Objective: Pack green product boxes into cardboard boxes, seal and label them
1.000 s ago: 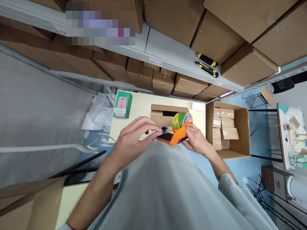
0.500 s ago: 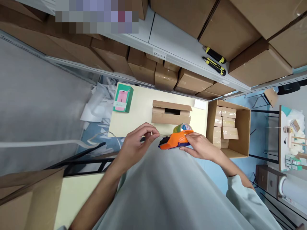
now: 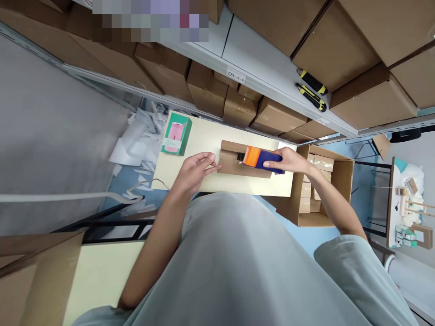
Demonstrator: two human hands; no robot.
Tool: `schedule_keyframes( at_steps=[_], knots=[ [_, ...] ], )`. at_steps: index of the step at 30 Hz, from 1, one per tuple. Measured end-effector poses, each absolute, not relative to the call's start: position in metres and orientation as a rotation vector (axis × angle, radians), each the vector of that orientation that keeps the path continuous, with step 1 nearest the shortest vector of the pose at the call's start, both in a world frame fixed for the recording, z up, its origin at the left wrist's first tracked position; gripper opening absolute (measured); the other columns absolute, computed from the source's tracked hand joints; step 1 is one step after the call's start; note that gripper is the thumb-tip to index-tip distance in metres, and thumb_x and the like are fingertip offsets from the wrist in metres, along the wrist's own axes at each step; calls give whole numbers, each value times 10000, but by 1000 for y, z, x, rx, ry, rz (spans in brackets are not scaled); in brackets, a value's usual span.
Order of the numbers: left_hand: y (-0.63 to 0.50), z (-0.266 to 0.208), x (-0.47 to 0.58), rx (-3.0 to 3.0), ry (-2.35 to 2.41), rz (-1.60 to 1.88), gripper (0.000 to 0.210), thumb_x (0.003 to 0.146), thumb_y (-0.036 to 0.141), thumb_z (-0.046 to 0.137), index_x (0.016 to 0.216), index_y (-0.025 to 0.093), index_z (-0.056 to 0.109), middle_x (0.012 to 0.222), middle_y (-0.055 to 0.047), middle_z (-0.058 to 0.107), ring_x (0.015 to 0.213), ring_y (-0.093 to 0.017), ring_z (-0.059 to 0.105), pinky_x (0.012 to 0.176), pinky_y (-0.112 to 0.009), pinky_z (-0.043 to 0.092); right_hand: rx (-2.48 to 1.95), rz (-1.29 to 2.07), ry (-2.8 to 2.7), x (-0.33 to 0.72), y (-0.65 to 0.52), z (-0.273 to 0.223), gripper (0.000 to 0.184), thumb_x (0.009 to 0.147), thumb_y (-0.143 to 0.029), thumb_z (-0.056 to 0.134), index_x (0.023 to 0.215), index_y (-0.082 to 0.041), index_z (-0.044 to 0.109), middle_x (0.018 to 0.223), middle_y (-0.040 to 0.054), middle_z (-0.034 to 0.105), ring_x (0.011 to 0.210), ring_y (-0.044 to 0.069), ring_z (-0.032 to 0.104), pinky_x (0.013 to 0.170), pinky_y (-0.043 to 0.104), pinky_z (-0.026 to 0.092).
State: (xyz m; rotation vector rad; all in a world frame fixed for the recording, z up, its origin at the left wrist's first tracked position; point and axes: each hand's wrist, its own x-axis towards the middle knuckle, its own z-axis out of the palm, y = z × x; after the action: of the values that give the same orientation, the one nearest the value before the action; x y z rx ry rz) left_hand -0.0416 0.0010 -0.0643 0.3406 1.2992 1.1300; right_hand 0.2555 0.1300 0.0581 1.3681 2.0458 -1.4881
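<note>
You're in a packing stockroom: you hold a tape dispenser (image 3: 258,158), cartons (image 3: 333,50) crowd the shelving (image 3: 251,47) past your table (image 3: 204,138)'s far edge, taped boxes (image 3: 322,162) lie in an open bin (image 3: 344,181) by its right edge.

The tape dispenser (image 3: 260,160) is made of smooth plastic; the flapped carton (image 3: 234,166) is formed of matt cardboard. Glossy tape (image 3: 324,162) is seen on packed boxes (image 3: 305,205). The tabletop (image 3: 204,136) is finished smooth, the shelf (image 3: 260,54) is painted, and the garment (image 3: 238,253) is made of matt cloth.
</note>
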Motion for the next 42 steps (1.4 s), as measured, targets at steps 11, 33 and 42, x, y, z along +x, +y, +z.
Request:
schedule_keyframes(
  at_steps=[11,33,42],
  knots=[
    [19,-95,-57,183,1339,1067,319,707,333,975,823,155,737,802,3,638,760,-125,603,1014,-545,689,1348,-1646,1796,237,166,3,748,707,-901,857,782,-175,695,646,40,739,576,157,678,547,241,517],
    [18,-107,-46,51,1227,1051,319,739,278,977,826,142,702,744,6,656,758,-145,689,1067,-636,655,1207,-1747,1621,234,185,3,745,736,-903,833,752,-164,742,645,30,729,569,143,639,576,263,532],
    [13,-119,-48,168,1305,1029,340,734,357,951,823,167,683,700,15,640,750,-160,698,1050,-618,670,1313,-1637,1744,234,152,6,749,706,-925,809,748,-191,664,610,16,707,559,158,659,578,259,521]
  ],
)
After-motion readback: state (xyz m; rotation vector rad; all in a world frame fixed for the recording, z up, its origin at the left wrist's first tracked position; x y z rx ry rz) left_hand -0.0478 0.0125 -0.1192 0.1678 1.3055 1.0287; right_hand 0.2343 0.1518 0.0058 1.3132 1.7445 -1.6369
